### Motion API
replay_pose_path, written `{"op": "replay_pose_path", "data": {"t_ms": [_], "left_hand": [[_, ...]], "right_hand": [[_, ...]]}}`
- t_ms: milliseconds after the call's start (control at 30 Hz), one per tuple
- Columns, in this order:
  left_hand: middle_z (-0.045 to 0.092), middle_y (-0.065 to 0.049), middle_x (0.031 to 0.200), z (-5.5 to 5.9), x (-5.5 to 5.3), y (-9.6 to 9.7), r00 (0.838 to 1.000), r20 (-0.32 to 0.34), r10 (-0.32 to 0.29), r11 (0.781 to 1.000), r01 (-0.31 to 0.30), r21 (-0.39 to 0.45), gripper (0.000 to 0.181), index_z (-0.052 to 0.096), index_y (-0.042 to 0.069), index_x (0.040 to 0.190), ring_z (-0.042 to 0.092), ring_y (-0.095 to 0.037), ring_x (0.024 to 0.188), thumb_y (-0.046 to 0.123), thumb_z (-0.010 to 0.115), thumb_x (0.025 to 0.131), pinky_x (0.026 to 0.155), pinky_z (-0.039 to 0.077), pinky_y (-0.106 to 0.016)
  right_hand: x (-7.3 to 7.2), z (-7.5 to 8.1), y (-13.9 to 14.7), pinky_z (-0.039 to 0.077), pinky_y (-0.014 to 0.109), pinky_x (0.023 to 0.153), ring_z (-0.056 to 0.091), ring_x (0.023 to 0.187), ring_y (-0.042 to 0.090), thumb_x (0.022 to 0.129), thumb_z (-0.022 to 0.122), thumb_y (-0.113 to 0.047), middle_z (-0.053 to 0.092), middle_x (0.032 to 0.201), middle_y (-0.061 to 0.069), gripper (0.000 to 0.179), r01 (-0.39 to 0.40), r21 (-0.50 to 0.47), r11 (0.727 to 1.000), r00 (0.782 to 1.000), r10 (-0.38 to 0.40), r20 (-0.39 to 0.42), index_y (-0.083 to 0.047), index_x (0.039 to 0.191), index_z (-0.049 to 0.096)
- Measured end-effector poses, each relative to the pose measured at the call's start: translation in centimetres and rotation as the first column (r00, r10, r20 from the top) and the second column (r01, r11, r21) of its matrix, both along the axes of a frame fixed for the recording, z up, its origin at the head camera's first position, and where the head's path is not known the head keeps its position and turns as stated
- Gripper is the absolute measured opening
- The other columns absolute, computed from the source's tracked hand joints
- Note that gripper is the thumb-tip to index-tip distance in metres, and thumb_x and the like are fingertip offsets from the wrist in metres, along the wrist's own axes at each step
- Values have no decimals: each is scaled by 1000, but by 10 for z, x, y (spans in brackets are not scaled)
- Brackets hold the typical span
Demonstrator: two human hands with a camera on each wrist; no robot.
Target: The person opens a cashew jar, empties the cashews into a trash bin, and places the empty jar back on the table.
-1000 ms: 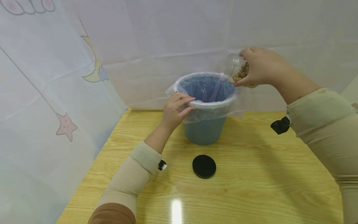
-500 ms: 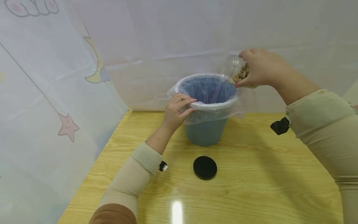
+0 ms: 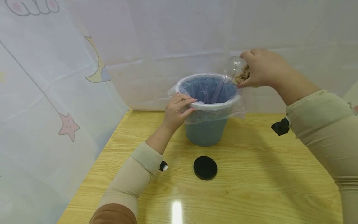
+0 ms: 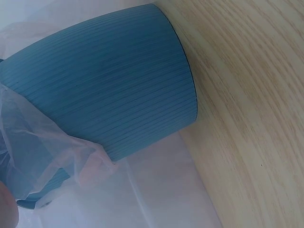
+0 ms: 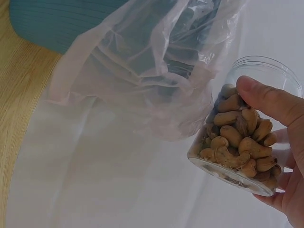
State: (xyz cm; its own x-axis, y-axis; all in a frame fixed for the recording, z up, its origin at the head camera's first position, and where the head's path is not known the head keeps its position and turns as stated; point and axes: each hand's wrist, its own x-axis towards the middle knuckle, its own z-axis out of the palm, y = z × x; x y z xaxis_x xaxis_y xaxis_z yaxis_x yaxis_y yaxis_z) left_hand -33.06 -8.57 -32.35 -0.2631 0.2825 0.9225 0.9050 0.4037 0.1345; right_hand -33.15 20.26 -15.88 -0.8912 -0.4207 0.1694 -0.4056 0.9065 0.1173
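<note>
- The pale wood-grain table [image 3: 251, 193] carries a ribbed blue plastic bin [image 3: 205, 133], already lined with a thin translucent plastic bag [image 3: 239, 107] folded over its rim.
- The person's left hand [image 3: 176, 109] pinches bag and rim between fingers and thumb.
- The right hand [image 3: 264, 67] grips a clear cylindrical jar [image 3: 234, 70], tilted with its mouth towards the bin's right edge; contact there cannot be told.
- The flat round black lid [image 3: 205, 168] is off, on the table.
- Tan curved nuts [image 5: 242, 135] lie in the jar, so emptying appears unfinished; the bin's bottom is hidden.
</note>
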Motion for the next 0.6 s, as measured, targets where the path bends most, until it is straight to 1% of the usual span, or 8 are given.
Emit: {"op": "replay_pose_path", "data": {"t_ms": [67,200,400,600], "left_hand": [[65,-4,93,0,0,0,1000,3,0,1000,0,3,29,72,6,96,58,-18,91,18,77,70,98,36,-48],[65,-4,93,1,0,0,1000,8,1,1000,-1,9,29,72,7,96,58,-18,91,17,78,69,99,34,-48],[65,-4,94,1,0,0,1000,5,8,1000,-8,3,29,72,7,96,58,-18,92,18,78,69,99,34,-47],[65,-4,94,1,-1,-1,1000,3,11,1000,-11,3,29,72,7,96,58,-17,92,18,78,69,99,35,-47]], "right_hand": [[0,0,0,25,64,94,31,115,53,62,66,-71,30,133,34,118,-6,13,1000,1000,6,-10,2,142,19],[-1,0,-1,25,64,94,29,117,54,63,67,-69,30,133,34,116,-15,52,999,999,16,-34,3,141,20],[-1,-1,-2,23,65,95,27,117,54,63,64,-72,31,133,33,116,-21,84,996,998,25,-52,2,142,20],[0,-2,-3,24,65,94,28,117,54,63,65,-71,32,132,33,115,-33,93,995,997,40,-65,2,141,22]]}}
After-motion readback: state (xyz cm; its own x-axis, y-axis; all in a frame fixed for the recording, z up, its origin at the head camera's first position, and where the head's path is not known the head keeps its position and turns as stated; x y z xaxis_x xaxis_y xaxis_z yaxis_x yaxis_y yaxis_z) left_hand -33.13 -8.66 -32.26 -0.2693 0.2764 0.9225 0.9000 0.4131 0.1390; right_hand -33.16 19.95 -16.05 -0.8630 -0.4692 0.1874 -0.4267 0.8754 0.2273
